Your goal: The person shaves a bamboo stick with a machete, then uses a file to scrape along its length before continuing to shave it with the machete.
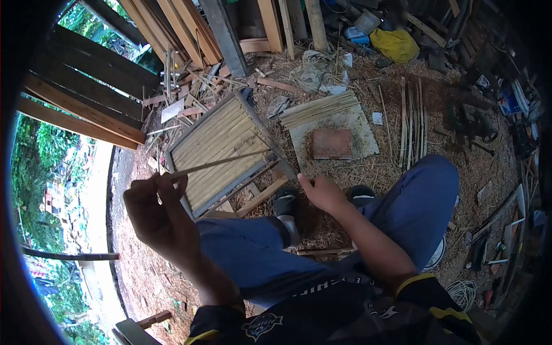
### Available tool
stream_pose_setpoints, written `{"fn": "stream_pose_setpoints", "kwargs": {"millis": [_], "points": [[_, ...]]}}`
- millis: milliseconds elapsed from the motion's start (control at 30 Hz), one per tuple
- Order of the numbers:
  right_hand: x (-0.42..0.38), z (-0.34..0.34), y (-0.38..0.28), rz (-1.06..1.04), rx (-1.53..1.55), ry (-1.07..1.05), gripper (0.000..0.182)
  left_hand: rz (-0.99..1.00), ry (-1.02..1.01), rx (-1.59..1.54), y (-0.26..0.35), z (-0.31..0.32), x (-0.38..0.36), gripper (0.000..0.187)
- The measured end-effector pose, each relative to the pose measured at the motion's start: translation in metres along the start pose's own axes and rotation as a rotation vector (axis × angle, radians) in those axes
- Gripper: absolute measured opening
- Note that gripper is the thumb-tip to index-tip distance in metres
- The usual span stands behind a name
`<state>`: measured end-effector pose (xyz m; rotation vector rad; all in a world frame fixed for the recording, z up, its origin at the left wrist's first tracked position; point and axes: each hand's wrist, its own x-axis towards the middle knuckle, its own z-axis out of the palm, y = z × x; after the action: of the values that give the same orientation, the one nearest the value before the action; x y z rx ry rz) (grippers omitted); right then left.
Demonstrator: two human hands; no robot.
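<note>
My left hand (158, 215) is raised at the left with its fingers pinched on a thin wooden strip (221, 161). The strip slants to the right across a slatted panel (215, 146), its far end overlapping the panel's grey right side. Fingers curled and thumb forward, my right hand (323, 193) is closed in front of my knees. Its thumb is right at the lower end of a flat grey piece (286, 168) in line with the panel's side; I cannot tell what the hand grips. The panel leans at a tilt, pale slats inside a grey frame.
A reddish block (332, 144) and a bundle of thin strips (322, 109) lie on a pale sheet (365, 141). Longer strips (411, 123) lie farther right. Planks (172, 29) lean at the back. A yellow bag (395, 45) sits among scrap; shavings cover the floor.
</note>
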<state>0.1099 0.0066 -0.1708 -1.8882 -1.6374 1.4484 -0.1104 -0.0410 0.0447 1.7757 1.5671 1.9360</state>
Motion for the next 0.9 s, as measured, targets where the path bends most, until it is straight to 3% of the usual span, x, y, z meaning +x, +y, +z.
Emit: {"fn": "stream_pose_setpoints", "kwargs": {"millis": [100, 233, 367, 500, 700, 900], "points": [[-0.013, -0.002, -0.007, -0.062, -0.012, -0.008, 0.081, 0.027, -0.017, 0.013, -0.007, -0.002, 0.005, 0.007], [-0.006, -0.001, -0.005, 0.025, 0.008, -0.015, 0.082, -0.031, 0.049, -0.047, -0.004, 0.003, 0.005, 0.007], [-0.001, -0.001, -0.005, 0.053, -0.003, 0.005, 0.082, -0.023, 0.012, 0.037, -0.002, 0.002, 0.007, 0.018], [-0.003, 0.0, -0.01, 0.033, -0.002, 0.011, 0.08, 0.039, -0.001, 0.102, -0.006, 0.002, 0.007, 0.018], [-0.031, -0.002, -0.041, -0.171, 0.135, 0.007, 0.076, 0.018, -0.008, 0.035, -0.006, 0.002, 0.005, 0.01], [-0.07, -0.005, -0.068, -0.447, 0.219, 0.022, 0.06, -0.031, -0.065, -0.011, 0.0, -0.001, 0.001, 0.01]]}}
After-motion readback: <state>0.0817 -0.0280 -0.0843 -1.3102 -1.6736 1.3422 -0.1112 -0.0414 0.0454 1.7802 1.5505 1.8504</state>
